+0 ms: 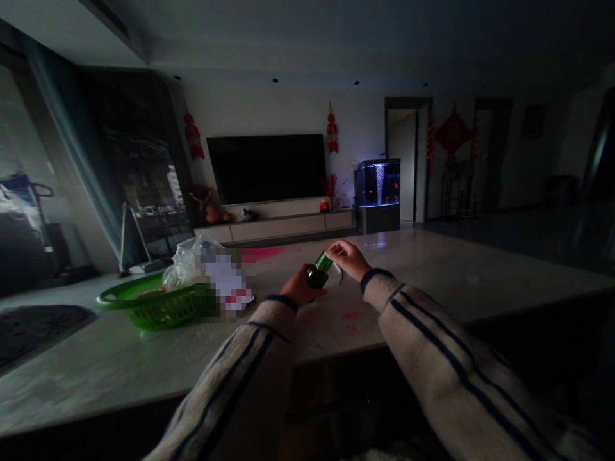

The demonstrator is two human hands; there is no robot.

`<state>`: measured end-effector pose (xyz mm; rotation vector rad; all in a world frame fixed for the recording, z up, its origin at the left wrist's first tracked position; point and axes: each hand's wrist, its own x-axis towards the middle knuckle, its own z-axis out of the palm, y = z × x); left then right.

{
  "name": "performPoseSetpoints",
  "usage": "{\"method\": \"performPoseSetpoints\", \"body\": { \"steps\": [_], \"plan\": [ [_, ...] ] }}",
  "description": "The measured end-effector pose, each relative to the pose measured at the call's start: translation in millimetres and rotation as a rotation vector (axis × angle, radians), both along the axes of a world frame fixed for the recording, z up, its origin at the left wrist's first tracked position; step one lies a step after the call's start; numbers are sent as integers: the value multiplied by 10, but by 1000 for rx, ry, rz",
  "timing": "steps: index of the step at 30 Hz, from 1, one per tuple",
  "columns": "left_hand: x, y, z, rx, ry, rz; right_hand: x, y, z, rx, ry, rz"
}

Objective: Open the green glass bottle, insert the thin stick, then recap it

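While both hands (pixel 300 288) grip it — green bottle (pixel 318 271) unlabelled.

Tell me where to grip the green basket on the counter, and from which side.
Probably grip the green basket by its wide near rim, coming from the front: the plastic bag fills the top, and both the left hand and right hand hold the bottle.

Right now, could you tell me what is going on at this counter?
A person in a striped sweater holds a small dark green bottle over the pale counter. The left hand grips its body, and the right hand pinches its top end. A green basket with a clear plastic bag in it sits on the counter to the left. The room is dim; a television and a lit fish tank stand behind.
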<state>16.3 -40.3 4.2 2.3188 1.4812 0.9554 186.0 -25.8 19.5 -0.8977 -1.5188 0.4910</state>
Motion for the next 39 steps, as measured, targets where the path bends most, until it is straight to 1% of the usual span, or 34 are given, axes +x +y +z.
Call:
{"method": "performPoseSetpoints", "body": {
  "steps": [4, 9, 13, 16, 18, 24, 32, 36, 39],
  "plan": [
    [-3, 5, -10, 6, -2, 14, -7, -37, 22, -1, 18, 53],
    [-1, -13, 0, 8, 13, 10, -2, -55, 32, -8, 24, 81],
    [2, -19, 7, 11, 23, 5, 4, -40, 27, -21, 23, 46],
    [4, -17, 1, 6, -1, 10, 3, -24, 17, -19, 19, -4],
    [5, -14, -5, 5, -16, 10, 1, -17, 10, -9, 18, -12],
    [-11, 16, -35, 17, -40, 0, -2, -22, 4, 10, 17, 36],
    [-33, 70, -66, 21, -8, -14, 1, -79, 36, 31, 14, 110],
    [-26, 55, -57, 19, -9, -9, 2, -75, 38, 29, 41, 112],
    [-21, 39, -47, 27, -9, 0, -2, -47, 22, 17, 47, 71]
  ]
}}
